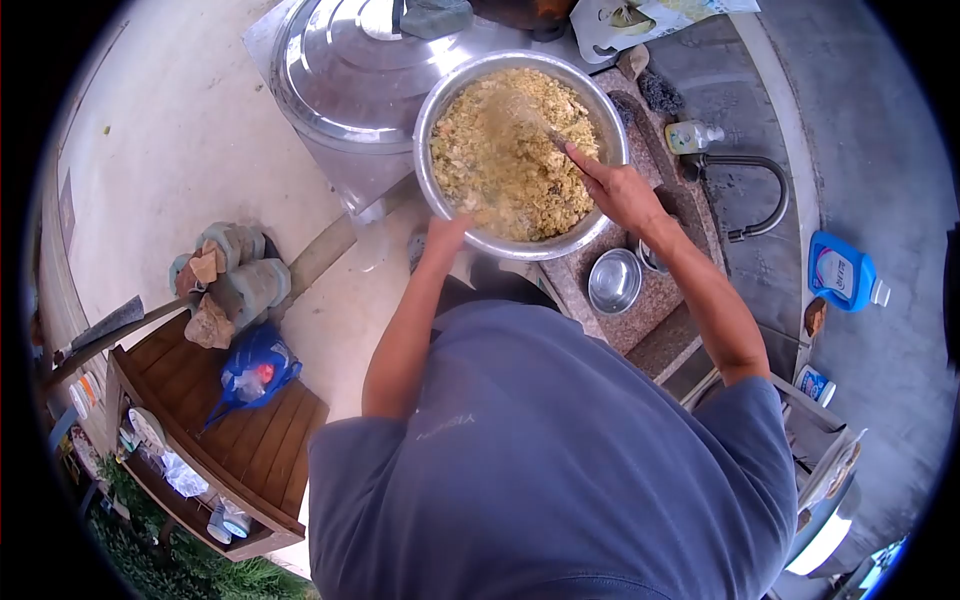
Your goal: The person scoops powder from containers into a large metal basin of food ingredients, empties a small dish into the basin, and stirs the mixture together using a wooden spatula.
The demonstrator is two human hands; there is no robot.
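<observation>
A large round metal basin (530, 249) holds a yellowish, crumbly food mixture (510, 165) with small light and greenish bits. My left hand (447, 236) grips the near left rim of the basin. In my right hand (622, 196), which reaches over the right rim, is the handle of a utensil (557, 139). Its far end is blurred and partly sunk in the mixture, so its kind cannot be made out. A haze lies over the middle of the food.
Left of the basin is a big lidded metal pot (345, 80). A stone sink (690, 235) with a curved faucet (780, 195) and a small metal bowl (614, 280) lies to the right. A blue bottle (842, 270) stands farther right. A wooden bench (270, 440) carries a blue bag (255, 368).
</observation>
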